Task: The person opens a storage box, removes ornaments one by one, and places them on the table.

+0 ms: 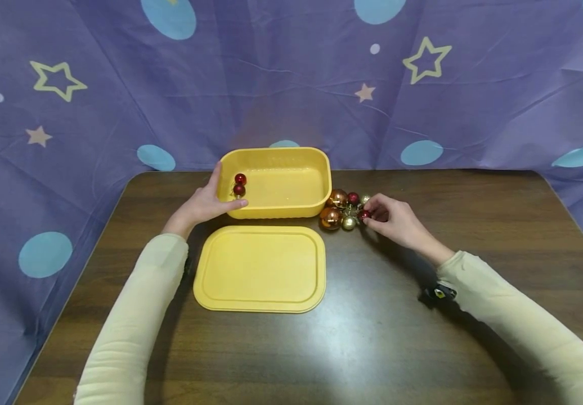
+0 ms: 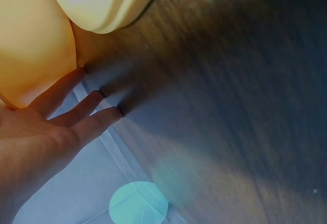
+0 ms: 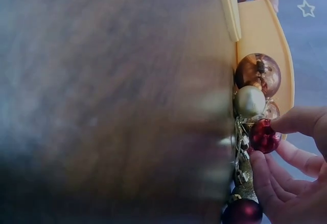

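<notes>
My left hand (image 1: 201, 206) rests against the left front corner of a yellow plastic box (image 1: 283, 212), fingers along its side and thumb over the front rim. In the left wrist view, straight fingers (image 2: 84, 124) reach down beside the box wall. Two red Christmas baubles (image 1: 240, 184) lie inside at the left end. Beyond the box's right end, my right hand (image 1: 400, 222) pinches a shiny red bauble (image 3: 264, 136) between thumb and fingertips. Around it cluster copper baubles (image 1: 330, 218), pale gold baubles (image 3: 249, 101) and a dark red bauble (image 3: 242, 213).
A yellow lid (image 1: 261, 270) lies flat on the brown wooden table (image 1: 372, 337), in front of the box. Behind the table hangs a purple curtain (image 1: 291, 79) with stars and dots. A small black device (image 1: 438, 293) sits at the right wrist.
</notes>
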### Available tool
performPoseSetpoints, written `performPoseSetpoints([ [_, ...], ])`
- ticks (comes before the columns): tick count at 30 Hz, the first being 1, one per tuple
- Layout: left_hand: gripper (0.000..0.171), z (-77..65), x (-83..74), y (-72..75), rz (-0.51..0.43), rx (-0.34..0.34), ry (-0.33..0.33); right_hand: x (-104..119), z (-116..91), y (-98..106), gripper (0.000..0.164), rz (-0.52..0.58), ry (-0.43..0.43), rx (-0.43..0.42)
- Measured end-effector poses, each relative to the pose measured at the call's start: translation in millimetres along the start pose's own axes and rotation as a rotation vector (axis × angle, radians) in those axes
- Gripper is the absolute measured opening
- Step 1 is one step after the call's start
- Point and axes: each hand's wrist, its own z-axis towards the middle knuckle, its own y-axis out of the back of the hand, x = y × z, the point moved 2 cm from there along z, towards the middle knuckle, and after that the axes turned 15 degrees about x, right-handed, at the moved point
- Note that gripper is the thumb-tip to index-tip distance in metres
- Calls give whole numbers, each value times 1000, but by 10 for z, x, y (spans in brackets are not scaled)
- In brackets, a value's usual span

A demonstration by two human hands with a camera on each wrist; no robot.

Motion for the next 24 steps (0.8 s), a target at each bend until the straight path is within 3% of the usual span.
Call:
performPoseSetpoints([
  [13,120,-5,-2,-3,0,-1,5,36,18,-9,17,-148,-14,41],
  [24,121,-10,-18,-5,-5,-8,-3,28,43,-6,19,-178,-40,58],
])
